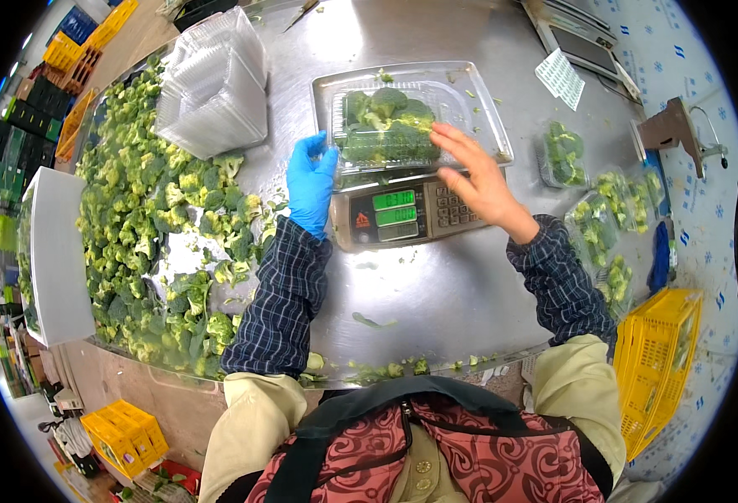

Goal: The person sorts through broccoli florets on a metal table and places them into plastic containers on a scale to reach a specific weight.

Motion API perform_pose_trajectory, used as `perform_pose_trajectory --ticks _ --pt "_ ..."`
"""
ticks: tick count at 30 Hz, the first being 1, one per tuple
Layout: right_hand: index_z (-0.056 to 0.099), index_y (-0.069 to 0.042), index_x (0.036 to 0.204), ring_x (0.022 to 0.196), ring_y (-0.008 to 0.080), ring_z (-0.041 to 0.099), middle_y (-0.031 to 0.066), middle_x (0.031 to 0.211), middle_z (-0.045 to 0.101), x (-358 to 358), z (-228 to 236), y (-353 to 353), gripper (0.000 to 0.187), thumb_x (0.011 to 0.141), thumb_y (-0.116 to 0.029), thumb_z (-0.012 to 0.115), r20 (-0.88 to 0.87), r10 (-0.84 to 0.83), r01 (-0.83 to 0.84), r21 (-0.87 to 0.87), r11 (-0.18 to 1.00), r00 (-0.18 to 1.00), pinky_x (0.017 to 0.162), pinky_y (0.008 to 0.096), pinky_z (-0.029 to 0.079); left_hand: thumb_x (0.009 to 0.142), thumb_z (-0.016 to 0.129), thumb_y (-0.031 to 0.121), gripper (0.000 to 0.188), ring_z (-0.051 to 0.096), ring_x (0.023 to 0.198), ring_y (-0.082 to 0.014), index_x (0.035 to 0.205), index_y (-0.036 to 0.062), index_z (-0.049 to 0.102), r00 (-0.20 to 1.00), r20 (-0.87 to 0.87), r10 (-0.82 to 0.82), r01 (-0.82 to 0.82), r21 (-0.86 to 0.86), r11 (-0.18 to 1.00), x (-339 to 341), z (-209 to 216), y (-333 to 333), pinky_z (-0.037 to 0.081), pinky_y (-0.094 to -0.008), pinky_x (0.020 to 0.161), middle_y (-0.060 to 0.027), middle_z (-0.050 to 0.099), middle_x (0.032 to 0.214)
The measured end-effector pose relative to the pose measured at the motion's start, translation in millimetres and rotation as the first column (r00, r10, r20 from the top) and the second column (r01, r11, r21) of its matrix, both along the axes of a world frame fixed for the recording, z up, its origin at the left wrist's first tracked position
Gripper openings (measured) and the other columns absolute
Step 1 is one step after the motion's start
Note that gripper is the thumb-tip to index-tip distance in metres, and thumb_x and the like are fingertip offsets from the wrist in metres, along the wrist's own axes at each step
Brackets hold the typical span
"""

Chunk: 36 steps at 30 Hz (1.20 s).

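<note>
A clear plastic container (360, 157) packed with broccoli florets (388, 105) rests on the metal pan (490, 138) of a weighing scale (427, 220). The scale's green-lit display faces me. My left hand (310, 186), in a blue glove, is at the container's left side, its thumb and fingers bent around the edge. From the right comes my bare right hand (479, 180), with fingers stretched out and their tips against the container's right side, beside the florets. The thumb is apart from the fingers.
Loose broccoli (134, 218) is heaped along the table's left side, by a stack of clear containers (214, 92). Filled containers (563, 155) stand on the right. A white box (57, 256) is at far left; yellow crates (658, 360) are below right and lower left.
</note>
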State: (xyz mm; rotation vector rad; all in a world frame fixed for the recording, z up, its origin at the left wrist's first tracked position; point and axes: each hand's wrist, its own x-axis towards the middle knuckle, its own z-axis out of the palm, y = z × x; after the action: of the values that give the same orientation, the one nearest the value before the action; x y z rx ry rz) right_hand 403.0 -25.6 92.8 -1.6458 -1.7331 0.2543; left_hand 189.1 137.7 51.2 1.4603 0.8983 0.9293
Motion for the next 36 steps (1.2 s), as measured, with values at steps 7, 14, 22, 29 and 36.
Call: perform_pose_trajectory --ticks 7,14,22,29,36 --pt "0.042 -0.004 0.132 0.076 0.0136 0.06 0.0142 0.102 0.056 8.3 -41.2 12.5 0.05 0.085 -0.009 0.058 -0.69 -0.303 0.166 -0.26 0.951 0.657 0.064 0.0274 0.054 0.089 0.055 0.013 0.014 0.053 0.055 -0.0109 0.078 0.0052 0.056 0.922 0.188 -0.338 0.384 -0.351 0.854 -14.7 -10.1 8.5 0.043 -0.0223 0.048 -0.0016 0.053 0.064" --pt "0.041 0.008 0.098 0.066 0.0244 0.066 0.0161 0.083 0.055 8.8 -48.3 16.9 0.02 0.088 -0.004 0.054 -0.946 -0.318 0.027 -0.316 0.948 0.063 0.054 0.0316 0.059 0.088 0.059 0.008 0.007 0.05 0.056 -0.0093 0.094 0.0047 0.055 0.936 0.245 -0.252 0.327 -0.345 0.88 -10.7 -31.1 13.7 0.04 -0.0208 0.045 -0.0033 0.056 0.073" --pt "0.044 -0.003 0.085 0.051 0.0146 0.058 0.0103 0.072 0.058 -20.6 -54.8 -26.0 0.011 0.09 -0.005 0.053 -0.982 -0.178 0.162 -0.165 0.973 0.07 0.042 0.0285 0.051 0.089 0.055 0.004 0.007 0.041 0.048 -0.0051 0.095 0.0036 0.053 0.939 0.234 -0.253 0.317 -0.3 0.9 -2.3 -7.2 -15.5 0.03 -0.0182 0.039 -0.0023 0.054 0.071" --pt "0.049 -0.002 0.099 0.054 0.0117 0.057 0.007 0.077 0.059 -58.7 -60.6 -150.0 0.009 0.091 -0.005 0.052 -0.983 -0.132 0.364 -0.169 0.916 -0.124 0.044 0.0241 0.048 0.087 0.06 0.003 0.014 0.041 0.044 -0.0038 0.099 0.0038 0.054 0.881 0.186 -0.436 0.471 -0.254 0.845 27.8 44.8 -101.1 0.031 -0.0173 0.037 0.0001 0.053 0.067" --pt "0.05 -0.006 0.104 0.061 0.01 0.056 0.0041 0.081 0.058 -86.0 -49.8 -284.3 0.012 0.092 -0.005 0.049 -0.964 -0.155 0.578 -0.253 0.776 -0.214 0.05 0.0233 0.046 0.087 0.058 0.003 0.02 0.053 0.056 -0.0124 0.105 0.0018 0.05 0.685 0.303 -0.662 0.72 -0.421 0.552 60.4 32.3 -193.9 0.043 -0.0219 0.045 -0.0097 0.059 0.077"
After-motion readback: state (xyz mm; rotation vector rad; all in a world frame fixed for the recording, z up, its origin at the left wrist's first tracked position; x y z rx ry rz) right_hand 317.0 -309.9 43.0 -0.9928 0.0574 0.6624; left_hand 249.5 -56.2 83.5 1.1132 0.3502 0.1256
